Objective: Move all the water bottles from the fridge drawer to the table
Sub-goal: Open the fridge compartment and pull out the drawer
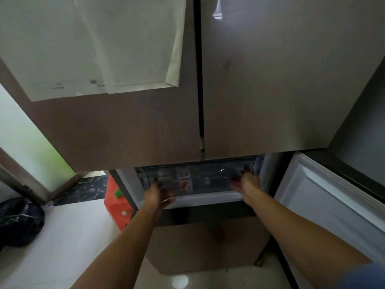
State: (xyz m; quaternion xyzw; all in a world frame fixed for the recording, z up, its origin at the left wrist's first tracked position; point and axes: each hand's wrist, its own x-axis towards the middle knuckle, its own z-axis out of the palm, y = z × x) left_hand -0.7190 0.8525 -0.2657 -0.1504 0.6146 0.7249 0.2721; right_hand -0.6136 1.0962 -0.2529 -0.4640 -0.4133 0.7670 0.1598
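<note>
Fridge fills most of our view, its two upper doors closed, since only the lower compartment matters for this job. Paper sheets hang on the left door; whatever is printed on them is too faint to read. At lower right the lower door is swung wide, which we judge is what gives the arms room to reach in. To the left lies a white surface, possibly the table the bottles are bound for, though we cannot be sure. A black bag rests on it, cut off by the frame edge. An orange box shows between that surface and the fridge, partly hidden by the left forearm.

Under the upper doors sits the clear fridge drawer, its back hidden by their overhang. The left hand and right hand reach to its front, one near each end, a spacing we judge suits drawing it out evenly. Both have fingers stretched out, not curled round anything; blur hides whether the fingertips touch the plastic. The water bottles should be inside the drawer. We see only pale shapes and a red-and-white label through its front, and cannot count them.
</note>
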